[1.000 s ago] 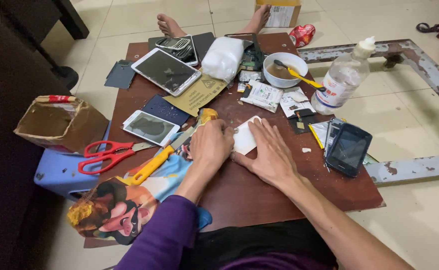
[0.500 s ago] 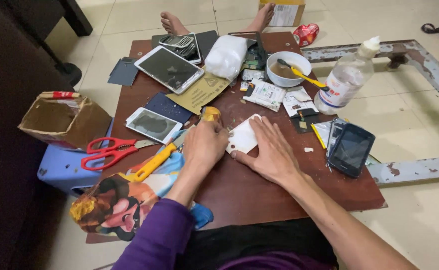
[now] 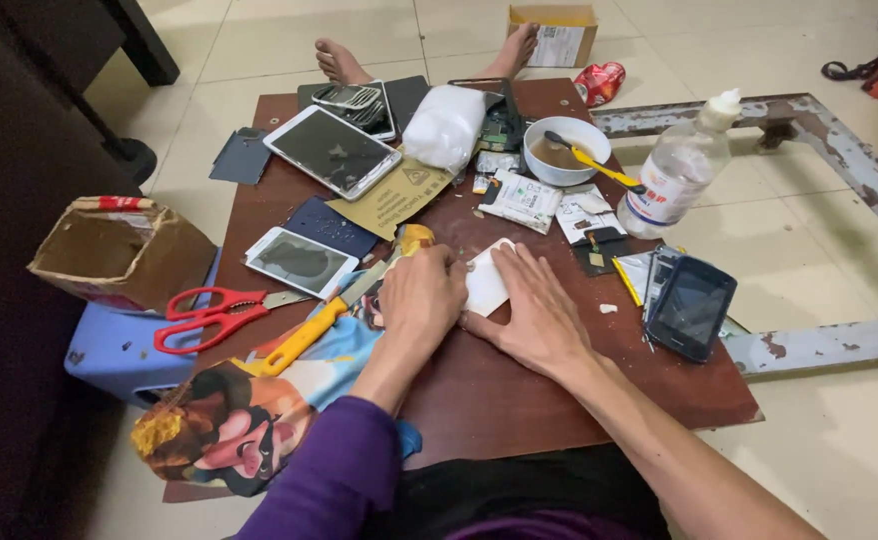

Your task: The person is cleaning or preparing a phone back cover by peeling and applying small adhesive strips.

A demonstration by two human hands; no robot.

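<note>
Both of my hands rest on a small white flat piece lying on the brown wooden table. My left hand is curled at the piece's left edge, fingers closed on it. My right hand lies flat with fingers spread, pressing the piece down from the right. A yellow-handled tool lies just left of my left hand, and a white phone lies face up beyond it.
A tablet, white bag, bowl with a yellow-handled brush, clear bottle and dark phone crowd the table. Red scissors and a cardboard box sit on a blue stool at left. Another person's bare feet are beyond the table.
My hands have stayed on the white piece with only small finger shifts. The camera view has moved slightly.
</note>
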